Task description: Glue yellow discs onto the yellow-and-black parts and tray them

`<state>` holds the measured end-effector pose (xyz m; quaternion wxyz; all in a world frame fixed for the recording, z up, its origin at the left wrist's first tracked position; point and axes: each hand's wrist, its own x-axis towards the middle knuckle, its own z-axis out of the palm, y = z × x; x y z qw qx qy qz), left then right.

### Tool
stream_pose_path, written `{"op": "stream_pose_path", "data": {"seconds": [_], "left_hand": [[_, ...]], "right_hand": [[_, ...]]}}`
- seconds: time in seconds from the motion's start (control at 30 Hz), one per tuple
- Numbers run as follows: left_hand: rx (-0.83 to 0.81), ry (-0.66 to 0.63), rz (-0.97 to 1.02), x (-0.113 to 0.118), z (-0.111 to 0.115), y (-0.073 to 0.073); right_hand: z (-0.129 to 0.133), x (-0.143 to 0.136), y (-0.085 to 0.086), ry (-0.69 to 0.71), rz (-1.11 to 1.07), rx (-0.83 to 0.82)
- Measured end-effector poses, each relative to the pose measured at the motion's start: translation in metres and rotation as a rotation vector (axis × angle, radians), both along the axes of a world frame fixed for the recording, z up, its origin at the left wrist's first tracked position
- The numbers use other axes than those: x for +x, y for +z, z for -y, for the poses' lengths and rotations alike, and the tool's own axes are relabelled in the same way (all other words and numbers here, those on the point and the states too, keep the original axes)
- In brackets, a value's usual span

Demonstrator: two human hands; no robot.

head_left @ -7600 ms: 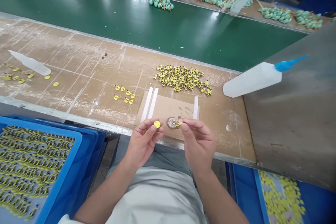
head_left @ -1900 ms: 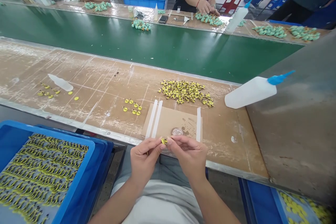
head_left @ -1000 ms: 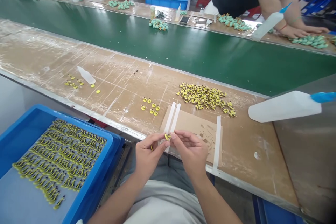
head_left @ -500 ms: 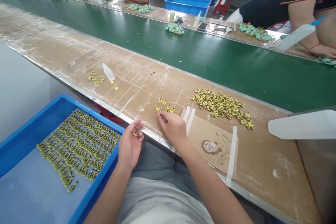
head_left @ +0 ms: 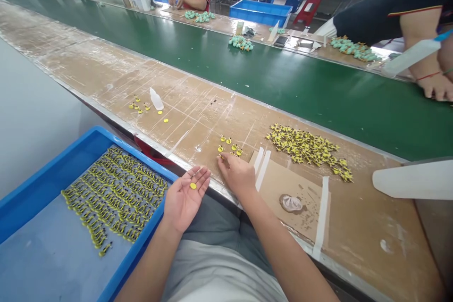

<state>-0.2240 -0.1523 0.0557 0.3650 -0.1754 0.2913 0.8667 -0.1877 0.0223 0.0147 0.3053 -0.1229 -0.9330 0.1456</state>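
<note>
Left hand [head_left: 182, 202] is palm up a bit below and left of centre, fingers loosely spread with a yellow disc [head_left: 193, 186] just sitting on them. Right hand [head_left: 239, 175] has its fingertips down at a little bunch of figures [head_left: 228, 141] mid-frame, but can't tell if it's pinching one. Big pile [head_left: 306, 145] of yellow-and-dark bits is right of centre, blue tray [head_left: 46, 178] lower left.
</note>
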Motion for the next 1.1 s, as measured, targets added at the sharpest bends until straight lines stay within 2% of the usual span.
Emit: {"op": "stream_pose_path", "data": {"seconds": [0.1,0.17,0.27,0.33,0.43,0.53,0.6,0.7,0.77,0.87,1.1], "left_hand": [[0.005,-0.004,0.016,0.003,-0.003,0.002],[0.022,-0.013,0.013,0.007,-0.008,0.005],[0.055,-0.074,-0.01,0.017,-0.018,0.011],[0.066,-0.118,-0.044,0.025,-0.027,0.015],[0.068,-0.165,-0.086,0.037,-0.038,0.02],[0.068,-0.253,-0.149,0.048,-0.042,0.023],[0.058,-0.303,-0.264,0.055,-0.042,0.021],[0.031,-0.371,-0.469,0.065,-0.04,0.014],[-0.012,-0.403,-0.578,0.07,-0.038,0.008],[-0.087,-0.385,-0.686,0.077,-0.039,-0.001],[-0.135,-0.301,-0.718,0.085,-0.045,-0.012]], "right_hand": [[0.008,0.015,0.015,0.044,-0.095,-0.065],[0.019,0.031,0.027,0.155,-0.139,-0.214],[0.033,0.054,0.038,0.358,-0.044,-0.431],[0.039,0.063,0.038,0.397,-0.002,-0.519],[0.04,0.072,0.032,0.27,-0.02,-0.724],[0.035,0.081,0.033,0.064,-0.002,-1.226],[0.03,0.09,0.037,-0.011,0.004,-1.581],[0.025,0.104,0.044,-0.034,-0.059,-1.873],[0.025,0.111,0.046,-0.028,-0.1,-1.975],[0.028,0.118,0.045,-0.026,-0.151,-2.07],[0.039,0.131,0.045,-0.01,-0.285,-2.155]]}}
